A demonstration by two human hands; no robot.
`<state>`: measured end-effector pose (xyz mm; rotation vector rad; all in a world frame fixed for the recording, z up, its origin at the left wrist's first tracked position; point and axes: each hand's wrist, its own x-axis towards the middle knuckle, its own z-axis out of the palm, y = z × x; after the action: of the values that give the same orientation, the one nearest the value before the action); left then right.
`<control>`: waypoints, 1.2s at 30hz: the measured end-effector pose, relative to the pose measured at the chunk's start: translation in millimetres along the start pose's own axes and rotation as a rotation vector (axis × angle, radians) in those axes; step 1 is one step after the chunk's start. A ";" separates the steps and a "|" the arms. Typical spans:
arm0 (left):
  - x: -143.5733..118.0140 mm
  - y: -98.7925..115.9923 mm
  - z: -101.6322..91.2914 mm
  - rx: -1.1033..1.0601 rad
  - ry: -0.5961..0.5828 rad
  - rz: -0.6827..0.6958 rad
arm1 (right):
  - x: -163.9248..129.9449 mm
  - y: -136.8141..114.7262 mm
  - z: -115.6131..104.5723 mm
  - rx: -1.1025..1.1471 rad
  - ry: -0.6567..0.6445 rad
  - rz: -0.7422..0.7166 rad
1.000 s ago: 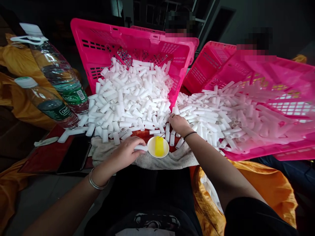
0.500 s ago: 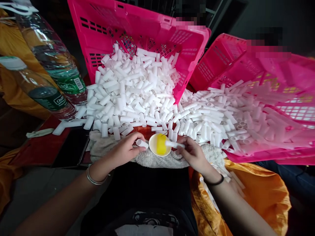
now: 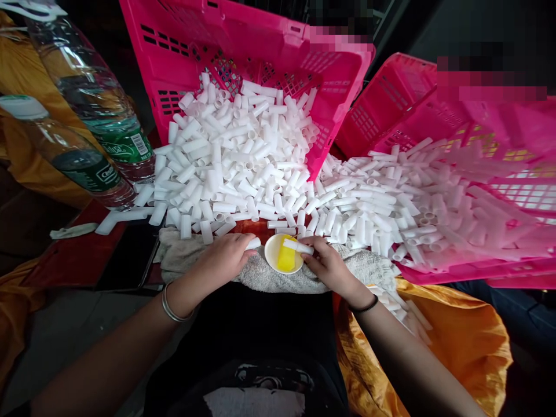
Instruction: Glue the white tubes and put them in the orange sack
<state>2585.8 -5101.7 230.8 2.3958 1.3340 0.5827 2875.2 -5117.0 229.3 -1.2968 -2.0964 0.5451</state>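
My left hand (image 3: 228,255) is closed around a short white plastic tube (image 3: 253,244), whose end points toward the dish. Between my hands a small white dish (image 3: 271,255) holds a yellow block (image 3: 286,259), perhaps a sponge. My right hand (image 3: 326,260) grips a slimmer white tube (image 3: 299,247) by its right end, and the other end lies over the yellow block. Whether that tube touches the block I cannot tell. Under the dish and wrists is a grey towel (image 3: 269,282).
White tubes are heaped in a tipped pink crate (image 3: 260,23) and beside it; another pink crate (image 3: 399,75) lies right. Two water bottles (image 3: 87,168) and a dark phone (image 3: 125,258) are left. An orange sack (image 3: 469,341) with tubes hangs at lower right.
My left hand has turned, and its fingers now cover more of its tube. My right hand has moved left, bringing its tube over the yellow block.
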 end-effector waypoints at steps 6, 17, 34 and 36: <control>7.8 0.5 0.3 -0.187 -0.003 -0.004 | -6.3 -2.7 -2.3 -0.094 0.007 -0.128; 23.3 11.7 33.4 -0.211 0.039 0.216 | -19.3 -15.5 2.4 -0.062 0.056 -0.115; 28.0 7.8 43.0 -0.329 0.040 0.117 | -29.6 -20.2 10.9 0.104 0.085 0.061; 27.9 7.9 41.7 -0.336 0.034 0.109 | -29.9 -21.9 12.2 0.029 0.113 -0.016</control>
<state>2625.7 -5085.5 203.9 2.1984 1.0281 0.8105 2862.7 -5153.9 225.7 -1.2638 -1.9977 0.4818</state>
